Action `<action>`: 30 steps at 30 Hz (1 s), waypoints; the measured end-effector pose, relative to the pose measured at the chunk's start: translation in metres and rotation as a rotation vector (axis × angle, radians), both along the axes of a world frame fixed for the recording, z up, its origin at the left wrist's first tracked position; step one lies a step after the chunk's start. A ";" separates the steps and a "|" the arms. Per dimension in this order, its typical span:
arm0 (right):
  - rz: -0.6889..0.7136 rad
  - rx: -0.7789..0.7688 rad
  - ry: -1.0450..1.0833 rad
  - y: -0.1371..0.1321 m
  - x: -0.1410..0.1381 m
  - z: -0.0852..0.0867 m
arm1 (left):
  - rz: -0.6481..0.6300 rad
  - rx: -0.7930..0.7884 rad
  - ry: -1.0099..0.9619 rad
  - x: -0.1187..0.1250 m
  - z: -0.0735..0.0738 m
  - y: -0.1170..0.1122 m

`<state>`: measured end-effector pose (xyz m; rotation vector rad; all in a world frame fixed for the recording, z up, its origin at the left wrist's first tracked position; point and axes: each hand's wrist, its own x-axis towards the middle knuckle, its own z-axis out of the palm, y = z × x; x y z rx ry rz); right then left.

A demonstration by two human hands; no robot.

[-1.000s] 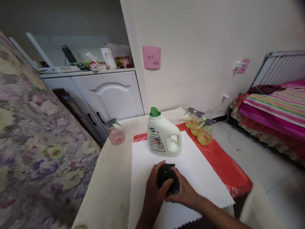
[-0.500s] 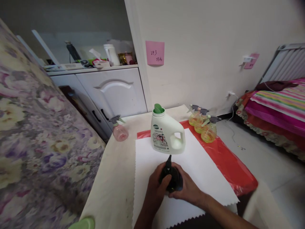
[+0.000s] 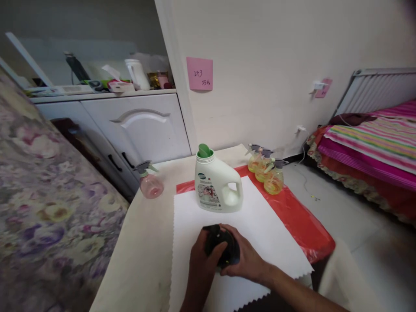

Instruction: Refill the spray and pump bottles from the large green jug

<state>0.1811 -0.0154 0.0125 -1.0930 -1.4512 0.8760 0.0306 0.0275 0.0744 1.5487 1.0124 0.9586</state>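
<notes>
2 hands, left hand (image 3: 202,262) and right hand (image 3: 248,262), fingers wrapped close around 1 dark rounded bottle (image 3: 221,250), just in front of the white detergent jug (image 3: 216,186), over a white sheet (image 3: 269,234). Risk: a slipping grip probably spills onto the sheet or knocks the jug.

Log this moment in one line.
left hand: grips black bottle | right hand: grips same | detergent jug: upright behind, apart

Black sprayer (image 3: 221,249), white jug (image 3: 216,184) with green spout, red sheet (image 3: 302,221), pink note (image 3: 199,73).
</notes>
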 end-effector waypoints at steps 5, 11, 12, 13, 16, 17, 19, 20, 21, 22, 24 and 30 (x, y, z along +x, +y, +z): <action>-0.019 -0.016 -0.002 0.002 0.001 0.002 | 0.012 0.019 -0.038 0.000 -0.011 0.004; -0.008 -0.007 0.007 0.001 0.001 0.005 | 0.019 0.039 -0.001 -0.004 -0.006 0.004; -0.008 -0.011 0.006 0.001 0.001 0.005 | 0.032 0.050 0.004 -0.003 -0.003 0.002; -0.011 -0.013 0.004 0.000 0.001 0.004 | 0.027 0.059 0.005 -0.001 -0.001 0.001; -0.019 -0.005 -0.007 0.000 0.001 0.001 | -0.077 0.084 -0.004 0.000 0.006 -0.001; -0.018 -0.005 -0.012 0.000 0.001 0.000 | -0.108 0.093 -0.011 -0.001 0.008 -0.001; -0.010 -0.010 -0.019 0.000 0.002 -0.002 | -0.124 0.098 -0.025 -0.002 0.010 -0.002; -0.007 -0.012 -0.020 0.000 0.002 -0.002 | -0.103 0.094 -0.033 -0.002 0.010 -0.002; -0.007 -0.013 -0.020 0.000 0.002 -0.002 | -0.072 0.087 -0.042 -0.002 0.010 -0.003; -0.008 -0.015 -0.018 0.000 0.002 -0.003 | -0.044 0.077 -0.051 -0.001 0.010 -0.003; -0.011 -0.025 -0.016 0.000 0.001 -0.003 | -0.002 0.060 -0.083 0.000 0.010 -0.003; -0.041 -0.086 -0.047 -0.001 0.002 -0.009 | 0.063 0.084 -0.242 -0.001 0.018 0.000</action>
